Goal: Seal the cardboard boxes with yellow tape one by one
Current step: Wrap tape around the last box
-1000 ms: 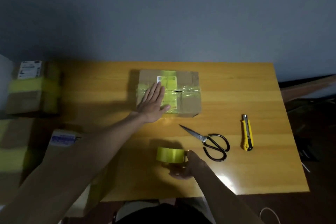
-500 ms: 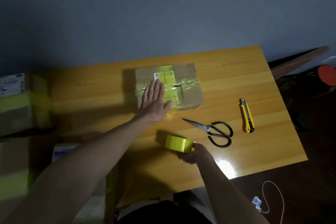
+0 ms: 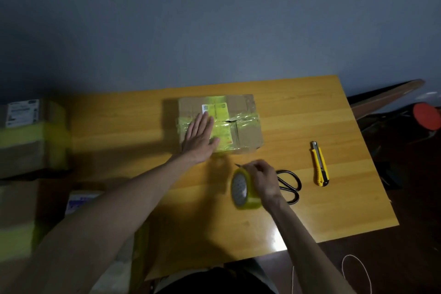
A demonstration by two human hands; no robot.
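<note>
Surface: yellow-orange wooden bench (image 3: 298, 112), glossy, with a glare patch near its front edge. Behind it is a plain grey-blue wall (image 3: 214, 19). Lighting is dim. The floor at right is dark, with a loop of white cord (image 3: 358, 270) on it.

Left of the bench: stacked boxes (image 3: 26, 136) banded in yellow, blurred and cut off by the frame edge. The label print is unreadable.

Scissors (image 3: 290, 184): the blades are mostly hidden behind the right hand (image 3: 263, 180). Only the black handle loops and a blade tip show. A yellow utility knife (image 3: 319, 164) lies well apart to the right, pointing away from the person.

Cardboard box (image 3: 245, 131): sits on the far middle of the bench. Its long axis runs left to right, turned slightly. Yellow tape bands (image 3: 245, 118) cross on its lid, one along the long axis and one across it.

Left hand (image 3: 199, 141): flat, fingers straight and close together, pressing on the left part of the lid.

Right hand: curled over the rim of the tape roll (image 3: 243, 190), gripping it. The roll stands on edge just in front of the box, its open core facing left. It is motion-blurred, and contact with the bench cannot be told.
</note>
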